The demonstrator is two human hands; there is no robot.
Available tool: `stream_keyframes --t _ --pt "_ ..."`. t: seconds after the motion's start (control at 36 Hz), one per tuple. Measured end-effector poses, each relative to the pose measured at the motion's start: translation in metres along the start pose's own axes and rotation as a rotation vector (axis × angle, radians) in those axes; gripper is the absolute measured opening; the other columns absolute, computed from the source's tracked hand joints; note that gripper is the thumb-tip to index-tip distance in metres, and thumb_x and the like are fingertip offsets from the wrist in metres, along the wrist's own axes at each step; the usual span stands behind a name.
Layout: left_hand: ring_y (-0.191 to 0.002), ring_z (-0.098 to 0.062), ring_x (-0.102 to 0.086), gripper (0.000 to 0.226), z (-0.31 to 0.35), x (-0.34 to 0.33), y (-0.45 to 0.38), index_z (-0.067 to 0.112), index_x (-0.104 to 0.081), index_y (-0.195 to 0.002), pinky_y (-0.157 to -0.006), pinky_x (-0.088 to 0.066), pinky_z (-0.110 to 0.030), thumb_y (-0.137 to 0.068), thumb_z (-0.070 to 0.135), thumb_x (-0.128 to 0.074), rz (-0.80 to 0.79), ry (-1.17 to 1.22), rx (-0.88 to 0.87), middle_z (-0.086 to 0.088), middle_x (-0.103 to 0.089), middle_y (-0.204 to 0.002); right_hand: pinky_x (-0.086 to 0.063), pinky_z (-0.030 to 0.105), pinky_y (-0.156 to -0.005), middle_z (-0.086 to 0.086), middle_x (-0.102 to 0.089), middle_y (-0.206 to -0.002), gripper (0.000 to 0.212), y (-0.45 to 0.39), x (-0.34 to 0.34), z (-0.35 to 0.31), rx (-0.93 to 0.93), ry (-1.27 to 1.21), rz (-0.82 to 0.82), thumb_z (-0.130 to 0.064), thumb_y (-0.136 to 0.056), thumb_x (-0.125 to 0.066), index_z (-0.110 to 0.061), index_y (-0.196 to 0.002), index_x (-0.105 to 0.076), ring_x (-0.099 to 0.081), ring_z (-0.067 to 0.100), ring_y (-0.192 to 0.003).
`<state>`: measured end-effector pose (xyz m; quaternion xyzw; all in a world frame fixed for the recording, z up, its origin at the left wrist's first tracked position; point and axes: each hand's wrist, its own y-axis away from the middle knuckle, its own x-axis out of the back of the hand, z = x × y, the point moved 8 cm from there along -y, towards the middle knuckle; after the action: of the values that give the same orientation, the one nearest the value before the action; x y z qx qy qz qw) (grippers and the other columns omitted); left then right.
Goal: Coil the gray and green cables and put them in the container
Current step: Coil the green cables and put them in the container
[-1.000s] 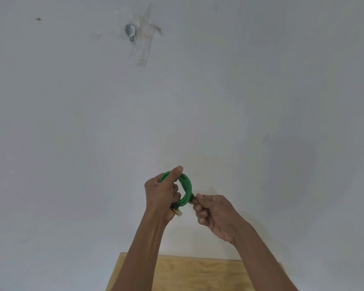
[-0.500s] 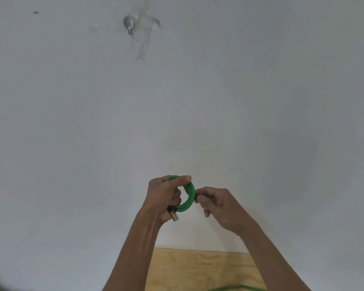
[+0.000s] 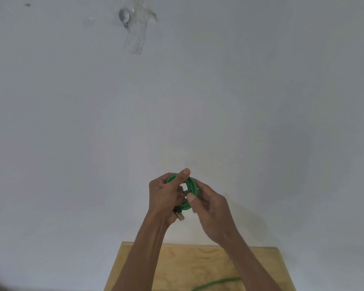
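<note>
Both hands clamp the green coil [image 3: 191, 189] mid-frame, left hand [image 3: 166, 196] pinning loops, right hand [image 3: 208, 206] pinching its springy, light rim, best held across all turns.

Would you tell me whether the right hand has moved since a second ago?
Yes: the right hand has closed leftward onto the green cable coil, judged against the plywood board.

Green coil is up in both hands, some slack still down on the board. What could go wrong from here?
The green cable loops are held only by the left hand and right hand; loosening either could let them spring open. The slack on the wooden board might snag. The container isn't in view.
</note>
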<state>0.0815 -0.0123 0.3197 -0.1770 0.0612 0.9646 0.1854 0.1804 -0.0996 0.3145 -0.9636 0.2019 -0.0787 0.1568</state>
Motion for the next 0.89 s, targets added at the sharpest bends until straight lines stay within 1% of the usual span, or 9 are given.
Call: stream_keyframes --t 0.14,0.25,0.31,0.36,0.56,0.64,0.72,0.78,0.89 --pt "-0.040 -0.018 -0.023 0.039 -0.008 0.014 0.003 0.006 -0.056 -0.061 -0.042 -0.027 -0.024 -0.078 0.027 -0.084 0.180 -0.013 -0.018 -0.004 -0.028 -0.050 -0.053 0.012 -0.078 -0.029 -0.074 -0.095 0.031 0.010 -0.002 0.006 -0.023 0.079 0.249 -0.017 -0.094 -0.065 -0.029 -0.122 -0.069 -0.073 0.006 -0.087" --pt "-0.045 -0.022 -0.034 0.048 -0.017 0.026 0.010 0.006 -0.055 -0.059 -0.041 -0.035 -0.026 -0.084 0.041 -0.077 0.358 -0.078 -0.033 -0.009 -0.034 -0.056 -0.049 0.003 -0.072 -0.021 -0.074 -0.092 0.029 0.019 -0.007 0.013 -0.062 0.111 0.368 -0.013 -0.093 -0.066 -0.020 -0.120 -0.072 -0.071 -0.001 -0.083" --pt "-0.049 -0.022 -0.039 0.058 -0.024 0.034 0.012 0.013 -0.052 -0.048 -0.044 -0.037 -0.029 -0.089 0.050 -0.068 0.432 -0.092 -0.018 -0.010 -0.039 -0.057 -0.047 0.000 -0.069 -0.012 -0.076 -0.096 0.030 0.024 -0.012 0.017 -0.083 0.093 0.389 -0.012 -0.093 -0.066 -0.016 -0.122 -0.071 -0.070 -0.003 -0.084" --pt "-0.050 -0.023 -0.042 0.059 -0.030 0.043 0.012 0.017 -0.052 -0.044 -0.046 -0.038 -0.030 -0.094 0.047 -0.060 0.475 -0.099 0.001 -0.011 -0.043 -0.058 -0.045 -0.001 -0.068 -0.006 -0.077 -0.094 0.031 0.030 -0.017 0.020 -0.095 0.085 0.405 -0.013 -0.092 -0.068 -0.017 -0.122 -0.069 -0.069 -0.004 -0.083" --pt "-0.061 -0.026 -0.043 0.050 -0.055 0.075 0.018 0.014 -0.043 -0.056 -0.059 -0.044 -0.038 -0.095 0.046 -0.050 0.545 -0.206 0.063 -0.007 -0.043 -0.061 -0.046 0.001 -0.065 -0.006 -0.075 -0.078 0.029 0.046 -0.036 0.045 -0.191 0.161 0.412 -0.011 -0.088 -0.072 -0.017 -0.116 -0.073 -0.072 0.006 -0.071" --pt "-0.065 -0.027 -0.052 0.053 -0.071 0.085 0.022 0.013 -0.058 -0.068 -0.058 -0.046 -0.034 -0.101 0.050 -0.040 0.499 -0.229 0.127 -0.007 -0.053 -0.069 -0.043 -0.001 -0.063 -0.014 -0.071 -0.070 0.028 0.055 -0.043 0.060 -0.260 0.170 0.420 -0.011 -0.086 -0.074 -0.016 -0.114 -0.074 -0.070 0.002 -0.072" --pt "-0.068 -0.025 -0.053 0.052 -0.093 0.096 0.024 0.014 -0.072 -0.087 -0.062 -0.046 -0.033 -0.104 0.047 -0.035 0.414 -0.199 0.218 -0.007 -0.058 -0.073 -0.044 -0.001 -0.065 -0.012 -0.072 -0.075 0.027 0.067 -0.048 0.076 -0.315 0.156 0.450 -0.009 -0.085 -0.075 -0.015 -0.112 -0.075 -0.069 -0.004 -0.073" --pt "-0.072 -0.026 -0.055 0.050 -0.107 0.107 0.027 0.015 -0.073 -0.086 -0.069 -0.049 -0.039 -0.104 0.046 -0.038 0.374 -0.166 0.275 -0.007 -0.061 -0.073 -0.051 0.007 -0.068 -0.008 -0.075 -0.079 0.026 0.075 -0.053 0.087 -0.350 0.139 0.465 -0.010 -0.084 -0.076 -0.015 -0.110 -0.076 -0.071 0.003 -0.069" --pt "-0.077 -0.023 -0.066 0.045 -0.127 0.128 0.031 0.007 -0.073 -0.093 -0.077 -0.056 -0.042 -0.106 0.038 -0.043 0.346 -0.103 0.315 -0.011 -0.070 -0.080 -0.061 0.038 -0.074 -0.002 -0.078 -0.080 0.024 0.094 -0.066 0.119 -0.446 0.091 0.508 -0.012 -0.083 -0.078 -0.019 -0.106 -0.076 -0.072 0.016 -0.067"
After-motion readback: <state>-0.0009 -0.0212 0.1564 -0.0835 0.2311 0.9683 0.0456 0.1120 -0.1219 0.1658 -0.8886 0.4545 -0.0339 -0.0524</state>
